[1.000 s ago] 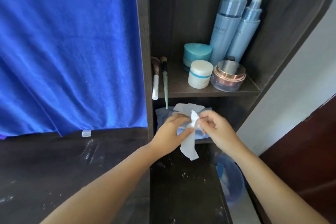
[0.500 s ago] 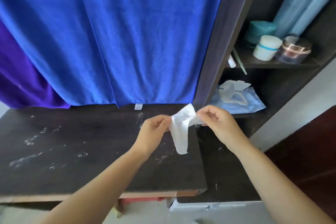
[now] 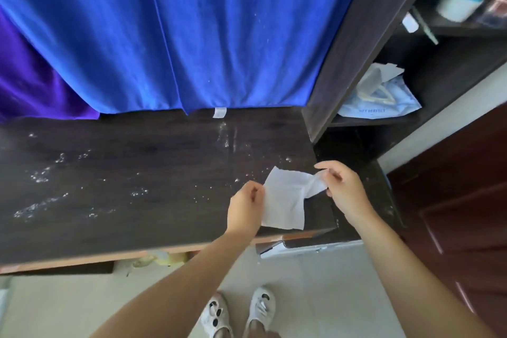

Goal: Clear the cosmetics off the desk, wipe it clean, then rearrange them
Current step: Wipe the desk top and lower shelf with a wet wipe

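Observation:
I hold a white wet wipe [image 3: 288,197] spread between both hands above the right end of the dark desk [image 3: 123,186]. My left hand [image 3: 245,208] pinches its left edge and my right hand [image 3: 343,189] pinches its upper right corner. White powdery smears cover the desk top. The cosmetics stand on the upper shelf at the top right: a white jar with a teal band [image 3: 463,0], blurred, with other jars and brush handles [image 3: 419,23] beside it.
A blue cloth [image 3: 178,30] hangs behind the desk, with a purple one [image 3: 33,85] at its left. A pale blue wipes pack [image 3: 384,99] lies on the lower shelf of the dark shelf unit [image 3: 354,44]. A dark red door [image 3: 461,200] is at right. My white shoes [image 3: 238,313] show below.
The view swung from the shelf left and down to the desk. My hands pulled the wipe away from the pack and unfolded it from a crumpled strip into a wider sheet.

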`<state>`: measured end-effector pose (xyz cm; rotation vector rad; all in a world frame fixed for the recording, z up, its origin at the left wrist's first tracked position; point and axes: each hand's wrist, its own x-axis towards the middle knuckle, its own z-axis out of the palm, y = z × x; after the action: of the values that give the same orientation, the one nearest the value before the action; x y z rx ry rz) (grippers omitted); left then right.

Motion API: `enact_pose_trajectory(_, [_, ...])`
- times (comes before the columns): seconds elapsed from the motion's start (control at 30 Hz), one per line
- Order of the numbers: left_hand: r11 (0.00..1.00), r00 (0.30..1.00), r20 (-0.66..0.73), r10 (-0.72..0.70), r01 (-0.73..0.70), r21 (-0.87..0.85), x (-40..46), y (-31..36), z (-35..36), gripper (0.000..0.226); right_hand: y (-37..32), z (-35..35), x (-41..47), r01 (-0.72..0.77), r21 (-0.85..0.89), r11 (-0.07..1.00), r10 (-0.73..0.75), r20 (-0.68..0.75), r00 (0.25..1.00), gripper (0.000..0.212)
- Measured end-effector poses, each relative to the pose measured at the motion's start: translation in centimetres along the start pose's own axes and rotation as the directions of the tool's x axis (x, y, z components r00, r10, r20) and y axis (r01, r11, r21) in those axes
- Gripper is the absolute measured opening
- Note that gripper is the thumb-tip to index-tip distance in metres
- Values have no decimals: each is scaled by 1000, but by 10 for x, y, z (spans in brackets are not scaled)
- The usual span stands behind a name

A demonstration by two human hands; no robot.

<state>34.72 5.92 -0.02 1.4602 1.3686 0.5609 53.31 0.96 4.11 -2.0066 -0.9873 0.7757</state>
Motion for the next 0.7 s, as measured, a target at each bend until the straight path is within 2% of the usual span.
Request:
enact_pose_trajectory(0.07, [973,999,-28,27,-20,232,4,-23,16,13,22,13,6,-63,-137,989,61,-25,998,32])
enact_pose_trajectory(0.1, [933,996,-36,79,-61,355,5,-32,18,17,30,20,6,-82,-226,971,72,-52,996,35])
enact_pose_trajectory(0.2, [799,940,-32,340,-271,538,2,-52,0,22,39,45,-1,-19,-468,884,-68,-169,983,42])
enact_pose_trajectory(0.3, [687,872,-75,485,-326,649,1,-78,-34,27,41,88,-17,82,-592,802,-109,-9,994,48])
enact_pose_trajectory(0.37, [629,844,-91,528,-318,709,5,-96,-54,26,43,121,-26,114,-674,730,-103,58,993,55])
enact_pose_trajectory(0.43, [595,837,-102,538,-291,749,8,-107,-66,30,41,147,-33,242,-701,671,-142,199,970,59])
enact_pose_trajectory(0.5, [583,849,-101,518,-265,768,10,-108,-68,32,44,147,-35,518,-651,554,-291,432,854,55])
enact_pose_trajectory(0.53, [570,855,-89,511,-260,779,10,-109,-67,33,49,135,-32,625,-609,488,-347,522,779,54])
enact_pose_trajectory(0.57, [557,864,-72,498,-255,790,9,-109,-66,34,59,120,-25,672,-592,444,-371,561,740,55])
enact_pose_trajectory(0.6, [546,871,-60,487,-251,799,9,-108,-65,35,72,100,-13,651,-626,429,-360,543,759,57])
enact_pose_trajectory(0.63, [542,878,-53,476,-245,804,9,-107,-64,35,83,81,1,585,-674,451,-335,480,811,60])
enact_pose_trajectory(0.7, [539,887,-52,460,-232,810,9,-106,-63,36,97,58,24,346,-748,567,-226,263,938,68])
